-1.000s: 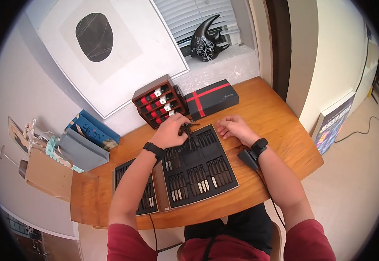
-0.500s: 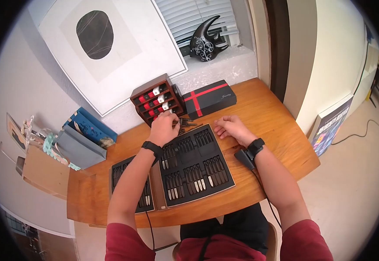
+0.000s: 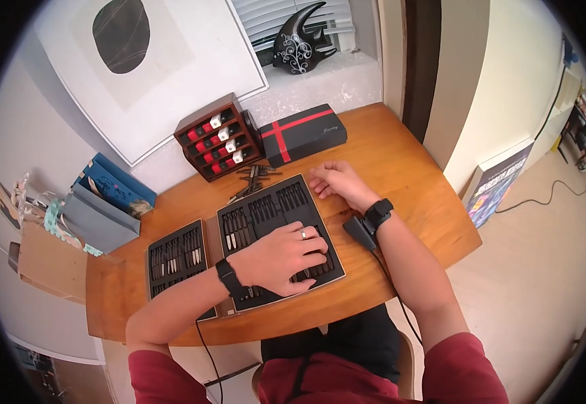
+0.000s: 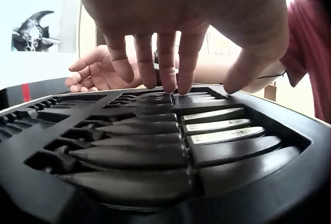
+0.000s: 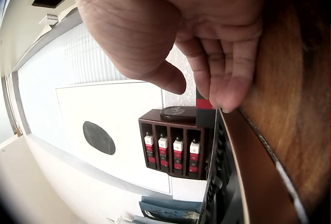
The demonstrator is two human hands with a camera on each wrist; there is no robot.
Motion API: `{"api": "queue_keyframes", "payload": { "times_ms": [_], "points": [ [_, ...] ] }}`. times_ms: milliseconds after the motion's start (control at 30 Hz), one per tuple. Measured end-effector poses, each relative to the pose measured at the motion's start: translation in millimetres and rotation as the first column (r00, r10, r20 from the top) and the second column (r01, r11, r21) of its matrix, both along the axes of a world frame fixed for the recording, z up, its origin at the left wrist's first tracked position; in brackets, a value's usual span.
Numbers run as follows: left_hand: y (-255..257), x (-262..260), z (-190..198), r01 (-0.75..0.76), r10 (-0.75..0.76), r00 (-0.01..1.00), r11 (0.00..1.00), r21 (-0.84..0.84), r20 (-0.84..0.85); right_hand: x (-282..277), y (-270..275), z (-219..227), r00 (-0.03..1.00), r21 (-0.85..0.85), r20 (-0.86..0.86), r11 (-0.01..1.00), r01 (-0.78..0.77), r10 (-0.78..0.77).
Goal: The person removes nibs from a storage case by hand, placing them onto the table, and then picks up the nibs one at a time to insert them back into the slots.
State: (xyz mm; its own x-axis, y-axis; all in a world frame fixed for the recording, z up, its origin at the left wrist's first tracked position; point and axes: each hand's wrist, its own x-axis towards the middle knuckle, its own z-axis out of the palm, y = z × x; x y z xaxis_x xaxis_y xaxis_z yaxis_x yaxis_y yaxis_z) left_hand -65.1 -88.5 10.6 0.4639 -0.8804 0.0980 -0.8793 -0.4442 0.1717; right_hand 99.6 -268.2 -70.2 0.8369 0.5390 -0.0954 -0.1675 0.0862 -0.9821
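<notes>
My left hand (image 3: 283, 259) is spread palm-down over the near right part of a large black case (image 3: 299, 220), covering some of its slots. In the left wrist view its fingertips reach down to the dark leaf-shaped pieces (image 4: 129, 159) lying in moulded rows, a few with pale labels (image 4: 227, 135). Nothing shows in its grasp. Beside the case's right edge, my right hand (image 3: 340, 182) rests low at the tabletop, fingers loosely bent and holding nothing. A loose pile of similar dark pieces (image 3: 256, 176) lies behind the case.
A second black panel (image 3: 175, 252) of pieces joins the case at left. Behind stand a wooden rack (image 3: 205, 111) of red, white and black items and a black box (image 3: 313, 135) with red ribbon. Paper bags (image 3: 97, 215) stand at left. A cable (image 3: 397, 293) trails from my right wrist.
My left hand has left the pile of dark pieces by the rack and moved toward me, over the near right part of the case. My right hand has stayed beside the case.
</notes>
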Motion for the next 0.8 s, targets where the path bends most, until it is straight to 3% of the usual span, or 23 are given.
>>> {"api": "queue_keyframes", "payload": {
  "times_ms": [667, 800],
  "points": [
    [2.7, 7.0, -8.9, 0.025, -0.031, 0.992, 0.998, -0.049, -0.119, -2.4, 0.0, 1.6, 1.0, -0.016, 0.009, 1.0, -0.002, 0.002],
    [0.8, 10.6, -8.1, 0.014, -0.013, 0.987, 1.0, 0.008, -0.162, -3.9, 0.2, 3.6, 1.0, -0.016, 0.013, 1.0, 0.007, -0.006]
  ]
}}
